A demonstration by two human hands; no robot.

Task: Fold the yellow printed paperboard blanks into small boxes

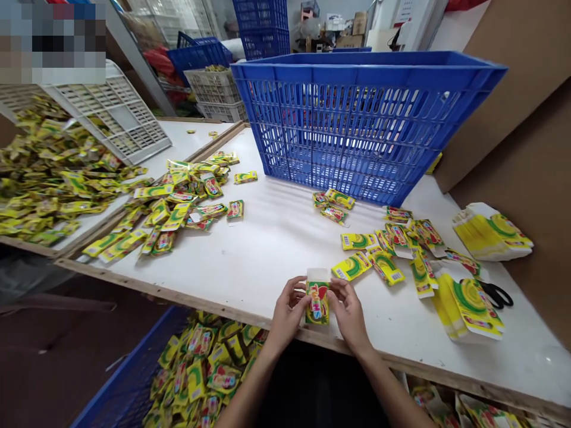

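A small green, yellow and red printed carton (317, 312) stands near the front edge of the white table, its white top flap raised. My left hand (289, 306) grips its left side with thumb and fingers. On the opposite side, my right hand (350, 309) closes on the same carton, thumb on its front. Just beyond lie several similar yellow cartons (352, 266), some with white flaps out. Further right is a bundle of flat cartons (468, 303), with black-handled scissors (497, 295) partly under it.
A large blue crate (357, 125) stands at the back of the table. Left is a pile of small packs (178, 196), then a wooden strip and a larger heap (53, 172) by a tilted white basket (120, 119). Another blue crate (129, 368) full of packs sits below the table edge.
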